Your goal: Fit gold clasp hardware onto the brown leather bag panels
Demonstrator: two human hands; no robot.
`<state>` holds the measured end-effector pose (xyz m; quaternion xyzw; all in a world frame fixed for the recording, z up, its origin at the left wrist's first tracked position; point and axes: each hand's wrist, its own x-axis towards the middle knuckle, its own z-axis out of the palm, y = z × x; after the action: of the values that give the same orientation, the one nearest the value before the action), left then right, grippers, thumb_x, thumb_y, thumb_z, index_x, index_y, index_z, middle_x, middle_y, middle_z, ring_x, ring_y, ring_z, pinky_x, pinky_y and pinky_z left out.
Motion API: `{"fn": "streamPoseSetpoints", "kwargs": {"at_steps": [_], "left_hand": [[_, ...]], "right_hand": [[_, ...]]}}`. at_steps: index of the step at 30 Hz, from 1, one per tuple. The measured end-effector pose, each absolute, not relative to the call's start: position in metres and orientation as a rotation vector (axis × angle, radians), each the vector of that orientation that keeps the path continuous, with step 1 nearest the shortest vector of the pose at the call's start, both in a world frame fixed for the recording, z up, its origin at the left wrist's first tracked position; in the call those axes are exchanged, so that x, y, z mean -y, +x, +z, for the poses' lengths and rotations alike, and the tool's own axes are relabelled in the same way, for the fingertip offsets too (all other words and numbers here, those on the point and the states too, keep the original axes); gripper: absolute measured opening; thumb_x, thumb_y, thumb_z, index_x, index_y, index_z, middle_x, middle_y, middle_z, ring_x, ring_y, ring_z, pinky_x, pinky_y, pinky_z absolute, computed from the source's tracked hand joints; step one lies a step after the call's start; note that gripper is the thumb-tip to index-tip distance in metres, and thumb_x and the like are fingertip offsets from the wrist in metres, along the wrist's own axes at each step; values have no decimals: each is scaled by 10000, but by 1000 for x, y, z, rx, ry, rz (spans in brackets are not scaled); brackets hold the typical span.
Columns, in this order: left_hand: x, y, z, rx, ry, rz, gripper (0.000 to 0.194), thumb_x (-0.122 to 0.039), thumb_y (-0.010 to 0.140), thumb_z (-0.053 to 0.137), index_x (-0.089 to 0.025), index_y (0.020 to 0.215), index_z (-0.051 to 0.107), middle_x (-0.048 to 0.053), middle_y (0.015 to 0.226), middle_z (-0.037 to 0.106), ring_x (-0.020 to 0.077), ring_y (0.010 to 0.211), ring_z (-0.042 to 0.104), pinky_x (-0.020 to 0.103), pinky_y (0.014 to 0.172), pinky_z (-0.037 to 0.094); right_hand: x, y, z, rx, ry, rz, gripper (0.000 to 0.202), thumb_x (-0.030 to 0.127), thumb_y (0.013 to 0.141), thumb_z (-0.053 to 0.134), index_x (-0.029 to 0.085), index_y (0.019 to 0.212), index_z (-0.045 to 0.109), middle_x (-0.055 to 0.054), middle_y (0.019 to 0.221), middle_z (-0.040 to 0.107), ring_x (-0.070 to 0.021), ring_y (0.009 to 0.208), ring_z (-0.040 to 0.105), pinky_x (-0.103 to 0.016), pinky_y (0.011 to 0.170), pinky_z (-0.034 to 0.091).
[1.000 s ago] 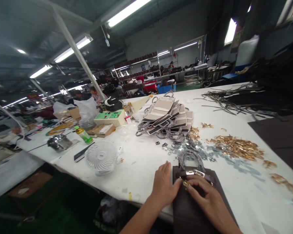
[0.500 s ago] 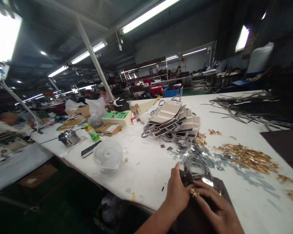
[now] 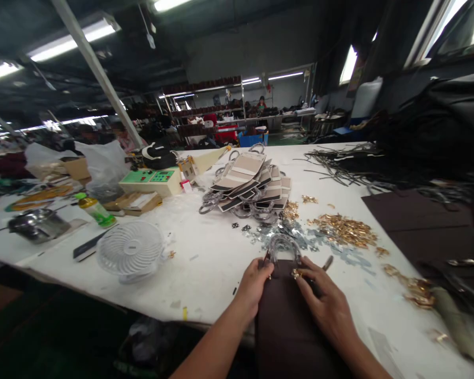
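The left hand (image 3: pixel 252 288) pinches the brown bag (image 3: pixel 290 321), its handle (image 3: pixel 283 239) in place just beyond; the right hand (image 3: pixel 327 300) pinches a gold fitting (image 3: pixel 296 273), fastening unclear.

The bag (image 3: pixel 286 321) is dark brown with a smooth, plain panel. It occupies the bottom of the frame, right of centre, its lower end cut off by the frame edge. The handle (image 3: pixel 283 240), wrapped in clear plastic, arches above the top edge. A small gold fitting (image 3: pixel 296 273) sits near the handle's right end.
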<state>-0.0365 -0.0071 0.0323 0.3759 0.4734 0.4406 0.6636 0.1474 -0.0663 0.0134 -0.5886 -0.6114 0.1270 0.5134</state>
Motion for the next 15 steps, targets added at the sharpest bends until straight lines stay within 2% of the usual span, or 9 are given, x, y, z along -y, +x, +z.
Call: {"fn": "streamPoseSetpoints", "kwargs": {"at_steps": [4, 7, 11, 15], "left_hand": [[7, -36, 33, -932, 690, 938, 405, -379, 739, 812, -157, 1038, 654, 66, 845, 734, 223, 741, 698, 351, 758, 539], [8, -36, 35, -794, 499, 859, 391, -358, 780, 789, -131, 1078, 678, 116, 864, 765, 270, 749, 738, 403, 792, 564], [9, -38, 33, -687, 318, 731, 401, -403, 849, 718, -112, 1124, 695, 154, 885, 784, 319, 815, 764, 448, 848, 573], [9, -44, 25, -631, 226, 646, 500, -512, 888, 653, -97, 1165, 692, 178, 918, 789, 355, 885, 766, 484, 882, 568]], "right_hand": [[61, 174, 24, 1576, -1475, 250, 248, 405, 972, 585, 237, 1106, 708, -85, 1174, 743, -260, 1082, 714, -412, 981, 567], [54, 182, 35, 1798, -1471, 297, 238, 362, 1009, 528, 246, 1130, 697, -66, 1147, 744, -228, 1042, 720, -344, 917, 579], [43, 184, 49, 2063, -1542, 261, 267, 328, 1027, 472, 269, 1172, 688, -55, 1101, 729, -229, 957, 718, -345, 821, 577], [32, 188, 59, 2199, -1558, 282, 279, 294, 1022, 466, 272, 1186, 690, -56, 1078, 715, -223, 927, 708, -341, 800, 562]]}}
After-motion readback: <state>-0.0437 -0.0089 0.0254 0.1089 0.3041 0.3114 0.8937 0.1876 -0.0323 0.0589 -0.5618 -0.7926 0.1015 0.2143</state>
